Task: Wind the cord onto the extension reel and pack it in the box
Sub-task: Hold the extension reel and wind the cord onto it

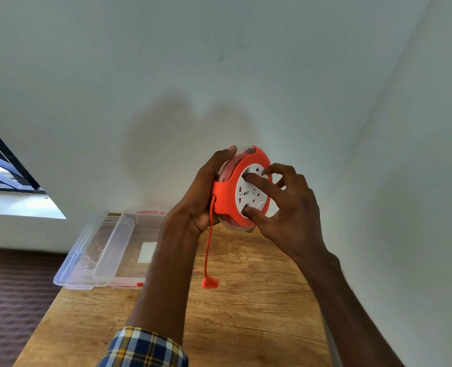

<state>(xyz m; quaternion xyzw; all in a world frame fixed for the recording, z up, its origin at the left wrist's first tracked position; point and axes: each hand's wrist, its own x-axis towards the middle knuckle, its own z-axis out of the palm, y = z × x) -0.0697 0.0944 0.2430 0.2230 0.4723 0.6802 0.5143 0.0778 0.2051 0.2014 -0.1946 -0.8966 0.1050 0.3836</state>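
Item: extension reel, orange frame, white socket face, held in the air above the wooden table, at about 1 o'clock from the middle of my view. I keep it raised and tipped on edge so the drum can turn freely and the loose cord can hang clear.

Left hand: wrapped round the reel's back and rim from its 9 o'clock side, thumb up over the top edge. This is my steadying hold; it bears the weight.

Right hand: fingers curled onto the socket face from its 3 o'clock side, fingertips pressed in at the upper and lower parts of the white disc. I judge this is my turning grip, set there to rotate the face and draw cord in.

Cord: mostly wound, red turns showing in the drum. A short tail drops from the reel's 7 o'clock edge, its orange plug at the end close to the tabletop; whether it touches I cannot tell.

Box: clear plastic, open, lying at the table's far left corner, 9 o'clock of the plug, ready for packing.

Winding nearly finished, by my reckoning.
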